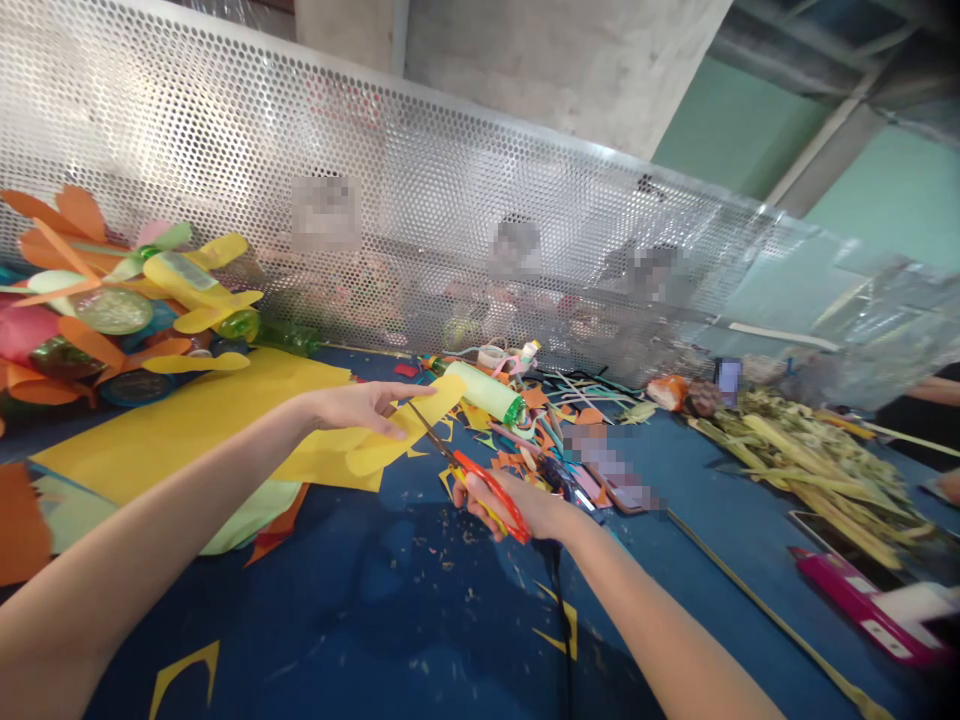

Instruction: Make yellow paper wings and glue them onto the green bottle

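My left hand (364,408) pinches a yellow paper cut-out (439,400) with rounded ends, its fingers closed on the near side. In my right hand (517,505) is a pair of scissors (491,490) with red handles, my fingers wrapped through the loops. The blades point up and left, close against the yellow paper. Large yellow sheets (240,410) lie under and behind my left forearm, with pale green paper (255,515) beneath them. Yellow offcuts (566,625) are scattered on the blue table (360,610).
Paper-petalled bottle flowers (112,300) pile up at the left. A bottle wrapped in green paper (484,390) lies among coloured scraps ahead. On the right are a phone (615,475), dried husks (817,450) and a magenta device (862,605). A perforated metal screen (420,200) stands behind, with people beyond.
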